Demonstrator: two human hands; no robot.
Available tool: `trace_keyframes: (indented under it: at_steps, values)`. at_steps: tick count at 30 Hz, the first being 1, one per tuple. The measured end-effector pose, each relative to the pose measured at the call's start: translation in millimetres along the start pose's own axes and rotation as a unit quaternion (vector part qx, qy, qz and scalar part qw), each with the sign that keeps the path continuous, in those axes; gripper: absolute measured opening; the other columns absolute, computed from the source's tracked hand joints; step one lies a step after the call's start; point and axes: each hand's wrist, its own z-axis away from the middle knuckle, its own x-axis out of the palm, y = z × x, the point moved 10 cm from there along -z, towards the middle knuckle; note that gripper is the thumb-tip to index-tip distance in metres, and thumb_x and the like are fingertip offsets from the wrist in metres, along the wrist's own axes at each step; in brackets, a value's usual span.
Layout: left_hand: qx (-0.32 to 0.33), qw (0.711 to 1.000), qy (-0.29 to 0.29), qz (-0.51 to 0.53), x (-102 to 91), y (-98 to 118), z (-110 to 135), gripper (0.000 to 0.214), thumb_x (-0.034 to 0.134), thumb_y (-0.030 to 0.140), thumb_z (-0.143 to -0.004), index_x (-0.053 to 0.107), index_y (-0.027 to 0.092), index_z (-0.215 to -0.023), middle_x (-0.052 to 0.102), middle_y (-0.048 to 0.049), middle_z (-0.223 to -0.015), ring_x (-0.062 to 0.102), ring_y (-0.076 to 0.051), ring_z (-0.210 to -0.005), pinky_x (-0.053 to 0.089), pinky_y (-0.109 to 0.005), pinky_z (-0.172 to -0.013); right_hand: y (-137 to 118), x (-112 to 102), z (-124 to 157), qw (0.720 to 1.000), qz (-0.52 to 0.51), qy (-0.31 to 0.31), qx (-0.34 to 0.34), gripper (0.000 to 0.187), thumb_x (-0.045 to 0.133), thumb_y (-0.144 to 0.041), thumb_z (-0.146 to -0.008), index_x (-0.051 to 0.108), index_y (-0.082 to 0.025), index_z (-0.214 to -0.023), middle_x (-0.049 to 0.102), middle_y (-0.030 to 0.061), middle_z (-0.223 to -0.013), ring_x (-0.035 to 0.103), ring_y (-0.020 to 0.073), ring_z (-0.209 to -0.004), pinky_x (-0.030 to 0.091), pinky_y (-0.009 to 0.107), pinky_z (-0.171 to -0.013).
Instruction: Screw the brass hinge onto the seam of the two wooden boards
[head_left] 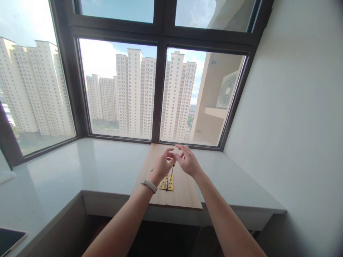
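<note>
My left hand (163, 165) and my right hand (187, 161) are raised together above two wooden boards (184, 191) that lie side by side on a white windowsill counter (107, 167). Both hands pinch at a small thing between their fingertips, too small to name. A thin yellowish rod reaches from the fingers down toward a brass hinge (167, 182), which lies flat across the seam of the boards. A pale watch sits on my left wrist.
Dark-framed windows (158, 92) run along the back, with tower blocks outside. A white wall (294, 125) closes the right side. A dark flat device (9, 240) lies at the counter's near left corner. The counter edge drops off below the boards.
</note>
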Motion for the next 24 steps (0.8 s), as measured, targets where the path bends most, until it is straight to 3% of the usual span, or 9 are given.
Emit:
trace_keyframes:
  at_steps: [2, 4, 8, 12, 15, 18, 21, 24]
  values:
    - [-0.001, 1.0, -0.004, 0.007, 1.2, -2, 1, 0.04, 0.067, 0.021, -0.088, 0.056, 0.022, -0.127, 0.075, -0.0068, -0.096, 0.073, -0.019, -0.087, 0.063, -0.037, -0.08, -21, 3, -9, 0.996, 0.027, -0.071, -0.046, 0.035, 0.05, -0.022, -0.095, 0.064, -0.025, -0.127, 0.064, 0.0074, -0.118, 0.062, 0.0161, -0.087, 0.048, 0.03, -0.082]
    - [-0.006, 1.0, -0.008, 0.01, 1.5, -6, 4, 0.043, 0.069, 0.02, -0.087, 0.055, 0.022, -0.127, 0.075, -0.0072, -0.097, 0.073, -0.019, -0.086, 0.063, -0.037, -0.08, -31, 5, -14, 0.992, 0.049, -0.101, -0.065, 0.035, 0.046, -0.015, -0.095, 0.067, -0.024, -0.122, 0.068, 0.0057, -0.108, 0.062, 0.0169, -0.091, 0.046, 0.029, -0.083]
    - [-0.025, 0.999, -0.026, 0.027, 0.9, -15, 11, 0.045, 0.073, 0.022, -0.085, 0.053, 0.021, -0.126, 0.075, -0.0079, -0.096, 0.074, -0.019, -0.084, 0.062, -0.038, -0.079, -30, 15, -16, 0.985, 0.075, -0.145, -0.052, 0.03, 0.047, -0.012, -0.094, 0.071, -0.022, -0.108, 0.07, 0.0037, -0.093, 0.062, 0.0174, -0.085, 0.044, 0.028, -0.078]
    - [-0.041, 0.997, -0.035, 0.05, -0.7, -19, 14, 0.043, 0.071, 0.028, -0.088, 0.05, 0.022, -0.125, 0.075, -0.0082, -0.097, 0.074, -0.019, -0.084, 0.061, -0.038, -0.079, -29, 28, -11, 0.973, 0.096, -0.203, -0.056, 0.025, 0.053, -0.01, -0.088, 0.074, -0.022, -0.092, 0.07, 0.004, -0.091, 0.061, 0.0185, -0.083, 0.042, 0.028, -0.075]
    - [-0.036, 0.998, -0.036, 0.025, -3.7, -23, 15, 0.048, 0.072, 0.032, -0.087, 0.05, 0.023, -0.128, 0.073, -0.01, -0.104, 0.072, -0.021, -0.094, 0.06, -0.04, -0.083, -29, 30, -13, 0.971, 0.114, -0.197, -0.074, 0.026, 0.053, -0.007, -0.085, 0.074, -0.022, -0.09, 0.069, 0.0041, -0.089, 0.061, 0.0182, -0.081, 0.04, 0.028, -0.073]
    - [-0.034, 0.997, -0.045, -0.046, -11.2, -37, 24, 0.063, 0.078, 0.04, -0.081, 0.049, 0.022, -0.134, 0.066, -0.0155, -0.123, 0.065, -0.029, -0.116, 0.055, -0.047, -0.093, -22, 29, -19, 0.973, 0.126, -0.179, -0.073, 0.025, 0.053, -0.006, -0.086, 0.073, -0.021, -0.09, 0.068, 0.0044, -0.088, 0.061, 0.0186, -0.082, 0.04, 0.028, -0.073]
    - [-0.062, 0.981, -0.111, -0.15, -13.5, -61, 42, 0.084, 0.08, 0.056, -0.072, 0.047, 0.02, -0.141, 0.056, -0.0194, -0.139, 0.05, -0.037, -0.133, 0.045, -0.056, -0.105, -13, 32, -24, 0.971, 0.135, -0.185, -0.064, 0.023, 0.054, -0.006, -0.087, 0.071, -0.02, -0.092, 0.069, 0.0046, -0.092, 0.062, 0.018, -0.086, 0.04, 0.027, -0.076]
    - [-0.103, 0.947, -0.194, -0.234, -12.1, -82, 64, 0.102, 0.077, 0.069, -0.066, 0.041, 0.021, -0.149, 0.048, -0.0167, -0.149, 0.037, -0.038, -0.143, 0.035, -0.052, -0.115, -9, 36, -26, 0.966, 0.149, -0.202, -0.064, 0.02, 0.054, -0.008, -0.09, 0.069, -0.02, -0.094, 0.069, 0.0042, -0.094, 0.062, 0.017, -0.089, 0.041, 0.025, -0.079]
